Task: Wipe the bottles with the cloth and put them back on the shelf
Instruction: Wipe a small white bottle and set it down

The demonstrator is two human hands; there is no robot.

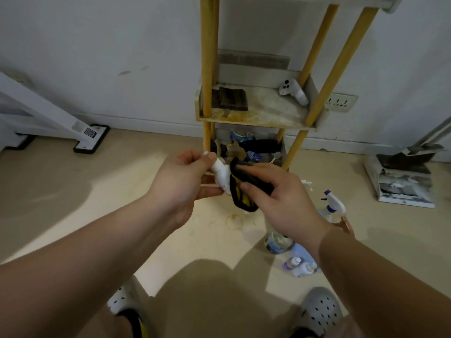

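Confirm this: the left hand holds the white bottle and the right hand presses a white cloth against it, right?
No, the cloth is black and yellow, not white. The head view shows the left hand holding the white bottle and the right hand pressing that dark cloth against it.

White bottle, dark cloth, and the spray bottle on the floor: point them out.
white bottle [220, 175], head view, white body.
dark cloth [244, 202], head view, lower hanging fold.
spray bottle [335, 203], head view, white trigger head.
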